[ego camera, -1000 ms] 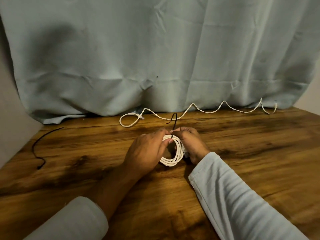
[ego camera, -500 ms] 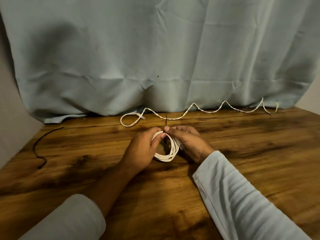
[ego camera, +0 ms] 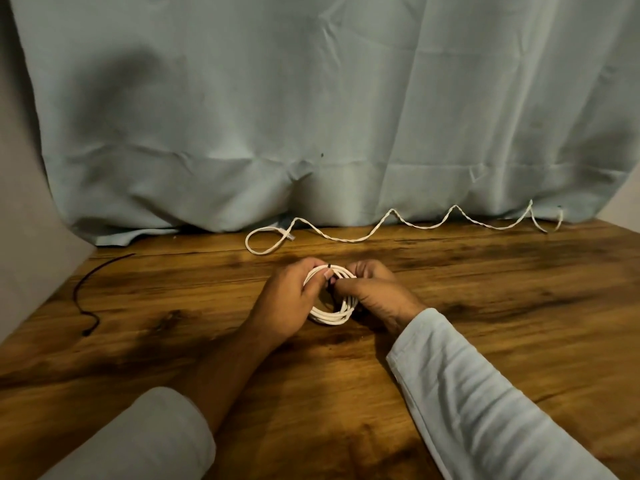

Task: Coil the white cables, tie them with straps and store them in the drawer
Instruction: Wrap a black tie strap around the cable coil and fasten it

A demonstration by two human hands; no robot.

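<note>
White cable coil of several loops at centre frame, propped on edge on wood, black strap crossing its top. Second white cable uncoiled, zigzagging along the backdrop's foot from centre to right. Another black strap lying loose, curved, at left edge.

No text, label or number can be read anywhere (none legible).
</note>
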